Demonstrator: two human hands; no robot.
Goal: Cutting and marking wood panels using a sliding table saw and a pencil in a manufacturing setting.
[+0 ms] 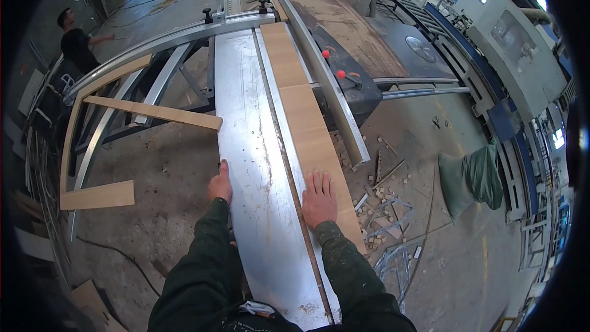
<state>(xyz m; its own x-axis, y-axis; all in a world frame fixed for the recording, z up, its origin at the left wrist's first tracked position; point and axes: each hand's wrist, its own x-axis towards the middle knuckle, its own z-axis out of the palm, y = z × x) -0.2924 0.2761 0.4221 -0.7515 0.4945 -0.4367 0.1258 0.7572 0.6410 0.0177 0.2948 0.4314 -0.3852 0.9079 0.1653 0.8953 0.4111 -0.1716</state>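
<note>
A long silvery sliding table point(246, 141) of a panel saw stretches away in front of me. At its left edge my left hand point(220, 185) is closed round the rim, its thumb on the upper side. My right hand point(319, 200) lies flat, fingers extended, on a light wood-coloured board point(310, 126). This board runs along the right side of the sliding table, past a dark slot. Beyond its far end lies a second board point(284, 55) of the same colour, in line with it. A metal rip fence point(332, 86) stands along their right side.
A wood-coloured strip point(153, 112) rests on the outrigger frame at left. Red knobs point(341, 74) sit beside the fence. Offcuts point(384, 209) litter the floor at right, near a green sack point(470, 181). Another person point(77, 43) stands at far left.
</note>
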